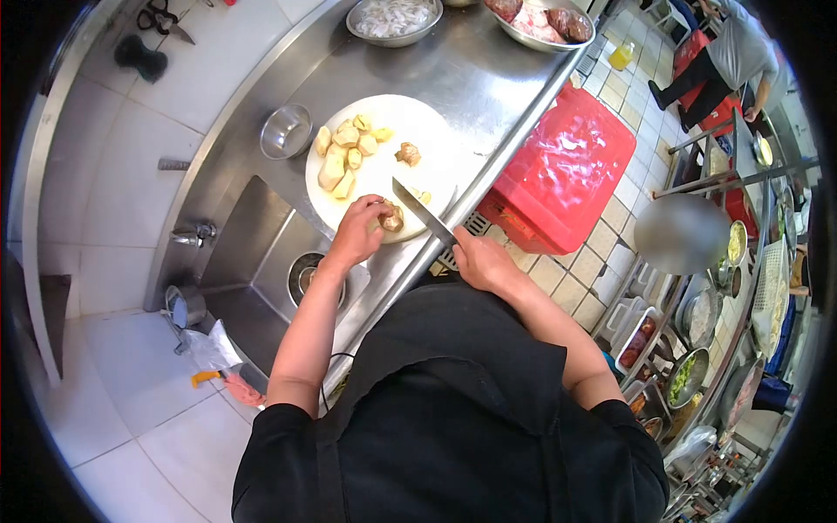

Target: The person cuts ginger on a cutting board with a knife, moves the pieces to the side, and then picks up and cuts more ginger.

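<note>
My left hand [358,231] has its fingers closed on a brown, unpeeled piece of ginger [391,218] at the near edge of a round white cutting board [436,144]. In my right hand [482,261] is the handle of a knife [425,212]; its blade points up and left over the board, close to the ginger. Beside the blade lie small yellowish bits [421,195]. Another brown knob [408,154] rests farther back. Several peeled, pale yellow pieces [334,171] are grouped on the board's left side.
A small metal bowl [286,132] stands left of the board, above a sink [248,228] with a faucet. Two filled bowls, one with pale strips [394,17] and one with meat [542,24], stand behind. Right are a red bin [567,166], loaded shelves and another person [737,57].
</note>
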Demonstrator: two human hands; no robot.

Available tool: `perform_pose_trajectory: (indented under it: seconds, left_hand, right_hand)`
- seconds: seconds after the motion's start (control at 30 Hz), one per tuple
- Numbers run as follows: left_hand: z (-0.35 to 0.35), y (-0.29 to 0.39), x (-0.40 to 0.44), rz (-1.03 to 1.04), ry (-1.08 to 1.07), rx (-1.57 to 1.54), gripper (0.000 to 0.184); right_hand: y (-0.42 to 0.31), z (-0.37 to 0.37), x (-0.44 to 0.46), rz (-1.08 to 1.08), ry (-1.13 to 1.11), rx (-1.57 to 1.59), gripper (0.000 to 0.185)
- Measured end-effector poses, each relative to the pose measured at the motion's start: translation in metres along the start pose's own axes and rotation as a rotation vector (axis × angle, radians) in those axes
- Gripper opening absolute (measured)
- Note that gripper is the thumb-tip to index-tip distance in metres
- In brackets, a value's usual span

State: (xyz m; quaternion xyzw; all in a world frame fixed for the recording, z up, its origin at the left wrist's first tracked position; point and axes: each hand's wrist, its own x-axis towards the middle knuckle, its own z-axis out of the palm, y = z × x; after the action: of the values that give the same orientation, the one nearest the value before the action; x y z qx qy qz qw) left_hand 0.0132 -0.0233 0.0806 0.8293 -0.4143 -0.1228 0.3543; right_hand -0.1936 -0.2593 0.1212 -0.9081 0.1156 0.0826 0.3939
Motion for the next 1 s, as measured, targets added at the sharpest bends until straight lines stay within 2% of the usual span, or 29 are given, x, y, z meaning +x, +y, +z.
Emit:
perform_pose_trajectory:
  seconds: [0.43, 0.7, 1.0]
  left_hand:
    - [0.02, 0.002, -0.007, -0.194, 0.048, -0.128, 0.04]
    - [0.018, 0.026, 0.006, -0.245, 0.072, 0.025, 0.038]
    - [0.026, 0.03, 0.004, -0.342, 0.094, 0.014, 0.039]
  right_hand:
    - [-0.021, -0.014, -0.014, -0.094, -0.033, -0.15, 0.027]
    - [-0.022, -0.011, -0.006, -0.07, -0.06, -0.178, 0.029]
    - [-0.02, 0.011, 0.028, -0.048, -0.127, -0.152, 0.023]
